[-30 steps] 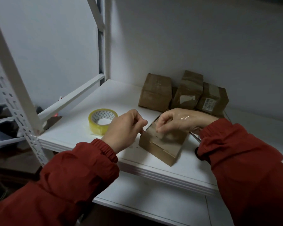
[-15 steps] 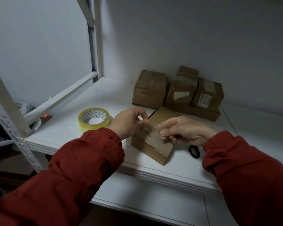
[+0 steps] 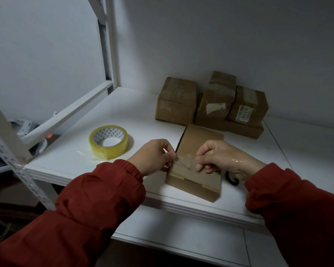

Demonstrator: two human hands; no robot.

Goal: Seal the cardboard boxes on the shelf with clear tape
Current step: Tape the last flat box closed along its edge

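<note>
Flat cardboard box, lid closed, contents unseen, at the front edge of white shelf; four more boxes behind. Left hand and right hand each pinch one end of a clear tape strip over the lid, fingers curled.

I see free shelf between roll and boxes | roll blocks left | boxes fill rear | post bars near-left corner

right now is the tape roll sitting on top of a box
No, the tape roll lies flat on the white shelf, left of the front box.
</note>
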